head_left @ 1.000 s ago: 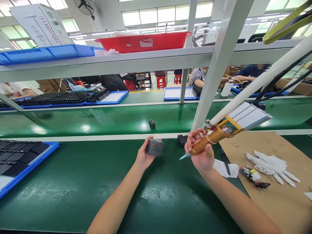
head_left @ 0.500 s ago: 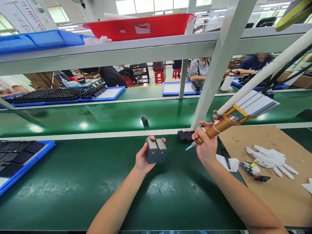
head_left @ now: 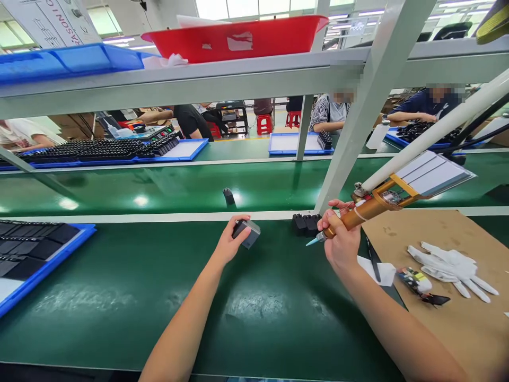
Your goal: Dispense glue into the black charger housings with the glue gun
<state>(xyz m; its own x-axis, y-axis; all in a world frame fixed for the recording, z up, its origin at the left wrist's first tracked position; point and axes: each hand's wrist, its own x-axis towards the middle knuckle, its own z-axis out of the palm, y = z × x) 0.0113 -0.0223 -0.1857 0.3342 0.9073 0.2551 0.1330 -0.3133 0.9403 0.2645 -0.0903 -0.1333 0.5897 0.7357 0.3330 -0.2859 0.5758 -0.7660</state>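
Dark grey block [head_left: 249,232] and golden dispenser [head_left: 368,210], one in each hand

The left hand [head_left: 233,239] gripped the block between thumb and fingers; the right hand [head_left: 341,237] was closed around the dispenser, its pale tip [head_left: 313,242] apart from the block; this piece seemed unfinished, though what was already done on it I could not tell; black blocks [head_left: 305,225] stood just left of the right hand's fingers; a partly filled tray [head_left: 47,268] lay well left of the left hand.
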